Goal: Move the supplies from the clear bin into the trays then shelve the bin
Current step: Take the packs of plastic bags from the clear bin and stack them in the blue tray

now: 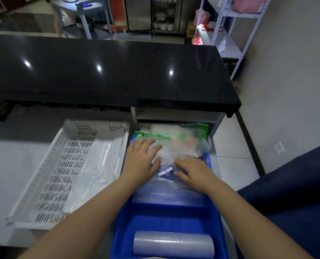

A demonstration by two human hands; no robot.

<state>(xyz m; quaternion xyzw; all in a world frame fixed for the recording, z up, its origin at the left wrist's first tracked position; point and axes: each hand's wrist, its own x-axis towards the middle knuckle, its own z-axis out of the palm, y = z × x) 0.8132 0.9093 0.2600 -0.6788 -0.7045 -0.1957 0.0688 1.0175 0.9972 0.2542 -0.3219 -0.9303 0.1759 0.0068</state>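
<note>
Fingers (pixel 148 145) lie flat, pressing the plastic bags (pixel 176 150).

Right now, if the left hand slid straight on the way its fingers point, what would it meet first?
The left hand rests on the crumpled clear bags; straight on, its fingers would likely meet the green-printed packets first, though depth is unclear.

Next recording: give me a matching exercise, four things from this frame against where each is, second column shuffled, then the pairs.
1 roll of film
2 white perforated tray
3 green packets
4 left hand

A beyond the crinkled clear bag
B near compartment of the blue tray
C left of the blue tray
D resting on the crinkled clear bag

Pairs: 1-B, 2-C, 3-A, 4-D
</note>
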